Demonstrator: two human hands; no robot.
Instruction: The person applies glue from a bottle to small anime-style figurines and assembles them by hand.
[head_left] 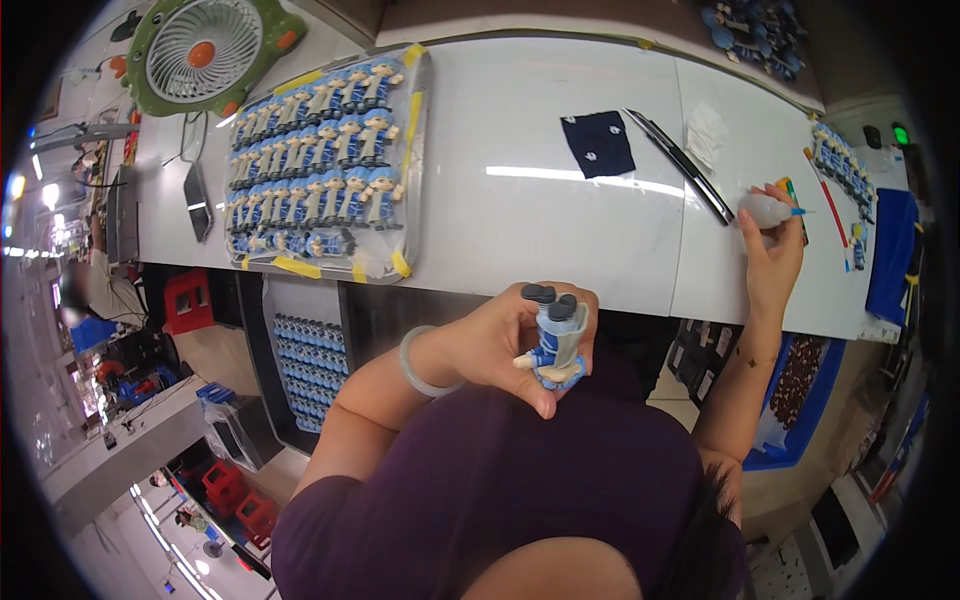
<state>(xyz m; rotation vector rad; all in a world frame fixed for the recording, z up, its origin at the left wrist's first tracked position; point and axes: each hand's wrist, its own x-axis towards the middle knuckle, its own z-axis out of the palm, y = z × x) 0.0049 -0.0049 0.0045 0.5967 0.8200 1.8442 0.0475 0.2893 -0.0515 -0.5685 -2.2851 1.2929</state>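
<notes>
My left hand (500, 345) is closed round a small figurine (556, 335) in blue and white. The figurine is upside down, its black shoes up and its blue head toward me. Over the right part of the table, my right hand (775, 255) grips a translucent squeeze bottle (764, 210) with a thin blue tip pointing right. Near that hand lie black tweezers (685, 170), a dark patterned cloth (598, 144) and a crumpled white tissue (706, 135).
A tray (420, 150) edged with yellow tape holds rows of similar figurines at the left. Behind it stands a green fan (200, 55). More figurines (843, 165) and a red thin brush (832, 208) lie at the far right. Below the table is a blue bin (800, 440).
</notes>
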